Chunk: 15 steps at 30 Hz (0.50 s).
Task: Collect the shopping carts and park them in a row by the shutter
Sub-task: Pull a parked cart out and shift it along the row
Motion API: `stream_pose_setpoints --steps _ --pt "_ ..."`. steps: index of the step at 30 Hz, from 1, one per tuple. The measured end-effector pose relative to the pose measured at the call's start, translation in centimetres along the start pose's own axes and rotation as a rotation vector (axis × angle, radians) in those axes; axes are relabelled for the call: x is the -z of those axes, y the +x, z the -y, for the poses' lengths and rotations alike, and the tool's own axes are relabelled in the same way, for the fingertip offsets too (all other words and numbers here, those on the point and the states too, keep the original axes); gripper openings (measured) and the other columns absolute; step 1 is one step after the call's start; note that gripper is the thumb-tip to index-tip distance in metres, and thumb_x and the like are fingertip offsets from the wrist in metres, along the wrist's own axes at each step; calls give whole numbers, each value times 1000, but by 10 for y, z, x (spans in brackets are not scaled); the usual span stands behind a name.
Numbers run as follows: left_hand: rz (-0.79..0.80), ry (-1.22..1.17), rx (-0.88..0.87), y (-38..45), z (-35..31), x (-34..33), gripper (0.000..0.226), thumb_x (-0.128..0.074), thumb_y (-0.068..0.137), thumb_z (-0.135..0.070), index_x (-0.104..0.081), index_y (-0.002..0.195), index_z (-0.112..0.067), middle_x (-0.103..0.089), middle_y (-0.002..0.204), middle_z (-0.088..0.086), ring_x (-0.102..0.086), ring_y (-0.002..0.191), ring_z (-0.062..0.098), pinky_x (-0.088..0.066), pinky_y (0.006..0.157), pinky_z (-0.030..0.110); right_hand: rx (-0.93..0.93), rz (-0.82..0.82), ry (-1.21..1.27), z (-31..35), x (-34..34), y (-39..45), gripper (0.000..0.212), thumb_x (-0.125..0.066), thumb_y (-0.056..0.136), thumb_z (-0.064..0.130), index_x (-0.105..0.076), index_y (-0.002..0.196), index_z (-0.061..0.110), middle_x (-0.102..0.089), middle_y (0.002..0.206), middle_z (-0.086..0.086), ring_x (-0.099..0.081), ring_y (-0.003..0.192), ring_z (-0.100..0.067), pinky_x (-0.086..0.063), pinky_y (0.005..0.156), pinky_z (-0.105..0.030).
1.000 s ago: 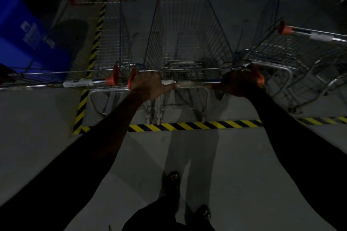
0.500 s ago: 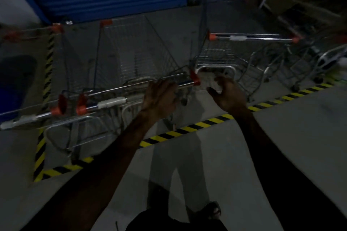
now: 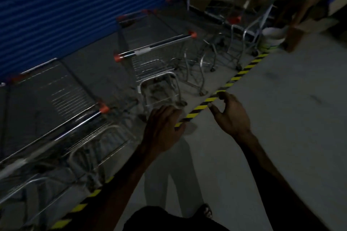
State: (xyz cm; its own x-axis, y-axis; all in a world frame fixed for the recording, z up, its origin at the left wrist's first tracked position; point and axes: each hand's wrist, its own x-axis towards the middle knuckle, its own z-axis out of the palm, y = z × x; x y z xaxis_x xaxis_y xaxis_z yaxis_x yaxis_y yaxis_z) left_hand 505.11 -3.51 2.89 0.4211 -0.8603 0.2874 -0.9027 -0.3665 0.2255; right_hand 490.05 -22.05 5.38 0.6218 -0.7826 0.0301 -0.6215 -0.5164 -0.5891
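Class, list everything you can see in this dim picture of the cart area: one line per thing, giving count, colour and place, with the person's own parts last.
shutter: one, blue, ribbed, across the top left.
shopping carts: at least three, silver wire with orange handle ends; near cart at lower left, middle cart at centre, a further cart beyond, blurred.
hazard tape: one strip, yellow and black, running diagonally along the floor.
floor: grey concrete, right and bottom.
bucket: one, whitish, upper right by the tape's end.
boxes: brown, count unclear, top right.
left hand: one, holding nothing, over the tape.
right hand: one, fingers loosely curled, holding nothing.
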Motion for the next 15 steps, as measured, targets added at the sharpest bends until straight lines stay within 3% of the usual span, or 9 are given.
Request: stream_pose_setpoints --steps 3,7,12,15 --pt "8 -9 -16 18 -20 -19 33 -61 93 -42 -72 113 -19 -67 108 2 -60 102 32 -50 84 46 14 25 -11 -23 16 21 60 -66 100 51 -53 147 16 -58 145 -9 -58 130 -34 -53 98 -50" --pt "-2 -10 60 63 -16 -21 42 -53 90 -46 -72 115 -18 -70 112 4 -62 104 34 -52 84 46 72 94 -37 -28 23 65 60 -67 100 49 -52 148 16 -57 145 -10 -58 129 -34 -53 99 -51" --pt "-98 30 172 126 40 -25 38 -67 91 -41 -75 118 -16 -73 112 6 -66 105 35 -52 87 45 171 225 -101 -9 9 144 64 -66 100 50 -49 151 16 -54 147 -13 -63 121 -35 -54 97 -50" --pt "-73 3 259 168 86 -26 38 -68 91 -38 -74 120 -14 -72 116 10 -64 110 37 -48 93 48 229 289 -191 15 -10 202 66 -65 100 51 -47 153 16 -53 150 -14 -57 131 -38 -51 102 -53"
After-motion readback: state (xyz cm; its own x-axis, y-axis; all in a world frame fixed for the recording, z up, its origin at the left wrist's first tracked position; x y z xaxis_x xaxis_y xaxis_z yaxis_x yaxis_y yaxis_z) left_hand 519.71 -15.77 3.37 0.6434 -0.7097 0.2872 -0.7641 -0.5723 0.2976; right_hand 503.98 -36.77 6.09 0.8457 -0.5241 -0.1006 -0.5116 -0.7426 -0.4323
